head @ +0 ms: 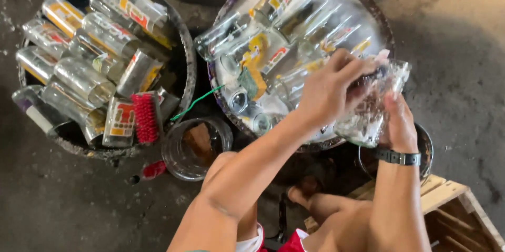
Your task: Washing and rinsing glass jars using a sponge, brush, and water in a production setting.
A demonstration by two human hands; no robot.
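Head view, looking down on two round tubs on a dark, wet floor. Left hand (329, 91) curled over the top of a clear glass bottle (371, 107), fingers closed on it. Right hand (399, 123) gripping the same bottle from below and behind, thumb up along the glass, a black wristwatch (398, 157) on that wrist. Bottle held tilted above the lower right rim of the right tub (384, 20), soapy and wet, with scraps of torn label clinging to it.

Right tub full of cloudy water, with more clear bottles (263, 31) soaking in it, their red, yellow and white labels partly peeling. Left tub (187, 68) well apart from the hands, packed with labelled clear bottles (94, 47) lying on their sides, a red-bristled scrubbing brush (145, 117) resting against its near rim. Between the two tubs, near the person's knees, a small clear round container (195, 148) on the floor, something brown inside, too murky to tell what. Thin green wire (197, 102) running from the gap between the tubs toward that container. Small red object (153, 170) on the floor just left of the container. Wooden crate (457, 210) at the lower right corner of the floor, beside the right forearm. Dark round pot (427, 149) partly hidden behind the right wrist.
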